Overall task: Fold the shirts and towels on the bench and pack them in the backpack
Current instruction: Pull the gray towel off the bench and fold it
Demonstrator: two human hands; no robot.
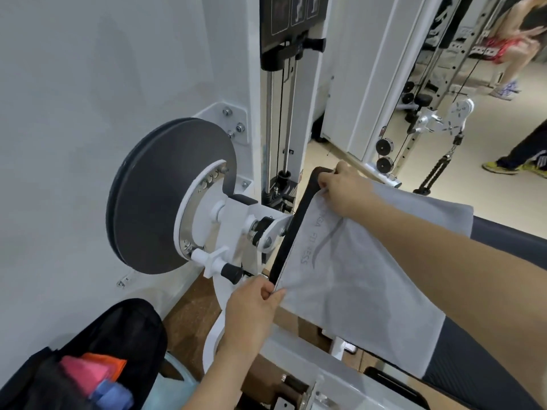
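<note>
A light grey towel (364,279) with faint dark lettering lies spread over the dark padded bench (503,235). My left hand (251,306) pinches its near corner by the bench's black edge. My right hand (346,190) pinches the far corner at the top of that edge. The black backpack (118,338) stands open at the lower left. Inside it are folded pink, orange and blue cloths (97,377).
A white weight machine with a big grey disc (171,196) stands close on the left against the wall. A mirror at the right shows cable pulleys and other people. The machine's white frame (325,377) runs below the bench.
</note>
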